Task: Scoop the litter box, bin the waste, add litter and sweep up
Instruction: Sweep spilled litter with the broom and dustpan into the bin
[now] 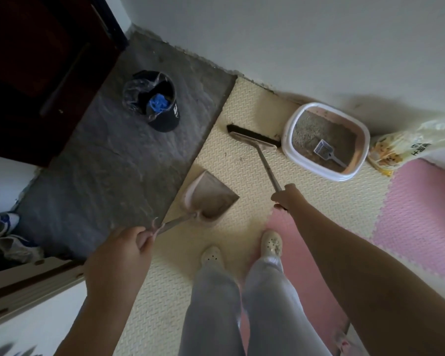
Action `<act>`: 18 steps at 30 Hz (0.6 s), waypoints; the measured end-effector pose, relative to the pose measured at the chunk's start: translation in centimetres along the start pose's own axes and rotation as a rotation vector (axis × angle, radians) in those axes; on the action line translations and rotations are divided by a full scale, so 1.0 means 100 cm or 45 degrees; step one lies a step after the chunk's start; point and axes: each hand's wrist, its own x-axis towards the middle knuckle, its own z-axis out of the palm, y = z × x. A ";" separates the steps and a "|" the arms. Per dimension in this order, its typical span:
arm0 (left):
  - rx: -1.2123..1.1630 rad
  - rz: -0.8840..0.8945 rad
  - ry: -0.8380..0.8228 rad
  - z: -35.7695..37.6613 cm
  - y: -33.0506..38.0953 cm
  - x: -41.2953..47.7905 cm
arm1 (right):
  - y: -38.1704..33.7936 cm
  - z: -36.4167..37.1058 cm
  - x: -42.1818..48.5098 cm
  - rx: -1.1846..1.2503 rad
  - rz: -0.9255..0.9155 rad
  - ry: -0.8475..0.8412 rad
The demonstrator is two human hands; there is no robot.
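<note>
Right hand (285,197) is closed round the broom (254,138) handle; left hand (131,242) grips the dustpan (211,199) handle. Litter box (293,150) (scoop (324,150) inside) sits beyond the right hand. Recommended: short strokes toward the pan, lip flat on the foam mat (319,201).

Right hand (285,197) grips the broom (253,136) beside the litter box (325,141); left hand (129,246) holds the dustpan (211,199).
</note>
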 end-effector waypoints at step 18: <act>0.078 -0.009 0.125 0.010 0.046 0.010 | 0.012 -0.024 0.021 -0.468 -0.307 0.101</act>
